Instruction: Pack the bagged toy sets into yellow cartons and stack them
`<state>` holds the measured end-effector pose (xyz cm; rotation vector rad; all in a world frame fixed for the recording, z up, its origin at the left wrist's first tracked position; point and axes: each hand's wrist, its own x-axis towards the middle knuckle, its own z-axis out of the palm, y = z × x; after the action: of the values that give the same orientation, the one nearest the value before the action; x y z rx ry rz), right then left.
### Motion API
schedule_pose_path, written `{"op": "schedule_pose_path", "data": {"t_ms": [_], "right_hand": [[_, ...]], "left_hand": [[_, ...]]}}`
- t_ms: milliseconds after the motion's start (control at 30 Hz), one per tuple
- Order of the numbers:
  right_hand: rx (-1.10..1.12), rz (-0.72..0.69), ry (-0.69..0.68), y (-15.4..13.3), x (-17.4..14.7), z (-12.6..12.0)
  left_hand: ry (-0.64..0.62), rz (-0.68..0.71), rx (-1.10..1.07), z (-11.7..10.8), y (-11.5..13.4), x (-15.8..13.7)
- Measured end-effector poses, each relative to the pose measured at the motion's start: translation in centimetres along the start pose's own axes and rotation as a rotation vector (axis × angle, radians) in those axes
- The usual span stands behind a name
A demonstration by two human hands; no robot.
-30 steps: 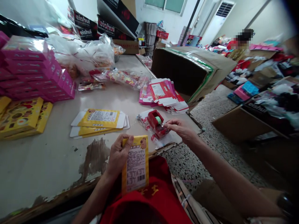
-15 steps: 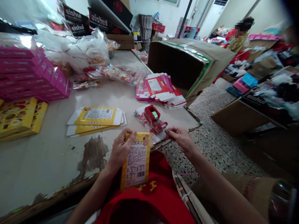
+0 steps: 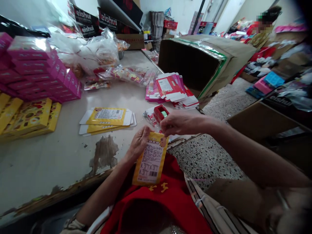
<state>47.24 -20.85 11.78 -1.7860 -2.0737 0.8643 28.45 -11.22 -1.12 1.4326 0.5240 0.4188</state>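
Observation:
My left hand (image 3: 139, 143) grips a yellow printed box (image 3: 151, 162) by its upper left edge, over my red apron (image 3: 174, 174). Text and a barcode cover the side turned to me. At the box's upper right corner is my right hand (image 3: 179, 123), its fingers closed together; whatever is between them, if anything, is too small to make out. Behind that hand, and partly hidden by it, a red tape dispenser (image 3: 159, 112) with a light green roll lies on a plastic bag. Flat yellow cartons (image 3: 108, 116) are stacked on the table to the left.
Pink boxes (image 3: 46, 76) and yellow boxes (image 3: 34, 113) are piled at the left. Flat red and pink cartons (image 3: 170, 86) lie near a big open cardboard box (image 3: 224, 65). Clear bags (image 3: 90, 55) sit at the back. Another person (image 3: 262, 32) is far right.
My right hand has moved left from beside the tape dispenser to the box's upper right corner. The view has shifted slightly; my left hand keeps hold of the box.

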Motion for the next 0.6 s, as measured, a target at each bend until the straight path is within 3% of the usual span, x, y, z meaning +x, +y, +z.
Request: {"op": "schedule_pose_path", "data": {"t_ms": [167,367,500,600], "right_hand": [[-0.214,-0.022,-0.105,-2.2,5.0,-0.3],[-0.329,-0.031,-0.24,-2.5,7.0,0.1],[-0.107,0.05,-0.219,-0.6,7.0,0.2],[0.238,0.144,-0.153,0.0,6.2,1.2]], "left_hand": [[0.002,0.117,0.029,-0.5,-0.3,-0.3],[-0.047,0.093,-0.132,-0.6,-0.1,-0.7],[-0.077,0.037,-0.233,-0.9,0.3,-1.7],[-0.11,-0.001,-0.257,-1.6,1.1,-3.0]]}}
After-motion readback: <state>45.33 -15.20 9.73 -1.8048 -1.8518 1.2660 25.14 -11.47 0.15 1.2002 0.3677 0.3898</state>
